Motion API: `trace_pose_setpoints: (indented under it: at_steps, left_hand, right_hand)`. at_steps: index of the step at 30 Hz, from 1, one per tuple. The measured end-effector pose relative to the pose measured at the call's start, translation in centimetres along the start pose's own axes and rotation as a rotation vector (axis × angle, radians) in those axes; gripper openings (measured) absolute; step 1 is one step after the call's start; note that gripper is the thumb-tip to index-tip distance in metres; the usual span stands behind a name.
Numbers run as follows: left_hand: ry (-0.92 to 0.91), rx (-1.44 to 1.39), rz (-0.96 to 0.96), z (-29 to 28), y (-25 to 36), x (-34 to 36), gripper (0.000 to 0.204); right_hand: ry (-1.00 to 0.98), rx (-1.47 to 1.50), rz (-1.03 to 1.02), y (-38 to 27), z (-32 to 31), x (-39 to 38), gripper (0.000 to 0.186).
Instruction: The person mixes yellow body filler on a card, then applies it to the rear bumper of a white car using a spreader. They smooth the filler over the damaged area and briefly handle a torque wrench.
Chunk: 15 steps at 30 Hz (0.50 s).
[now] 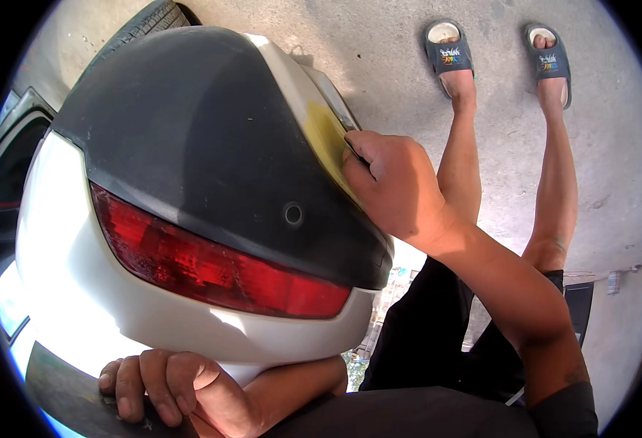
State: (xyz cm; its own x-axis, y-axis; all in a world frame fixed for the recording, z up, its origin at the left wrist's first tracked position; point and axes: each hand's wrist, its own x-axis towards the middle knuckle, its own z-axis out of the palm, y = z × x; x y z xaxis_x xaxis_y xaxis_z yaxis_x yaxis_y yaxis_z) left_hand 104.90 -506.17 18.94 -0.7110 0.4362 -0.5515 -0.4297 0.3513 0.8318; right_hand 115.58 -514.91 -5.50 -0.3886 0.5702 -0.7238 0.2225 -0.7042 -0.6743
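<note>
The car panel point(189, 131) looks matt black and dull, with a smooth yellow filler patch point(326, 139) at its right edge. Below the panel, the tail lamp point(204, 263) is glossy red plastic, set in shiny white paint point(65, 277). The concrete floor point(379, 66) looks rough.

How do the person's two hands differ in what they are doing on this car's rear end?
The right hand is high up, pressing a small flat piece, hard to identify, against the yellow patch on the white panel, while the left hand is low, below the red tail light. The right hand lies flat with fingers bent onto the panel; the left hand's fingers curl over a dark edge. Both are bare and touch the car.
</note>
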Motion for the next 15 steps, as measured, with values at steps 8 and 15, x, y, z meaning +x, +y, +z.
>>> trace_pose_setpoints:
  at_steps: [8, 15]
  left_hand:
    - [-0.173, -0.032, 0.024, -0.8, 0.0, -0.1, 0.025]
    - [-0.175, -0.025, 0.048, -0.9, -0.3, -0.1, 0.025]
  right_hand:
    - [-0.061, 0.263, 0.051, 1.2, -2.2, -2.0, 0.012]
    - [-0.007, 0.123, -0.013, 0.9, 0.0, -0.8, 0.010]
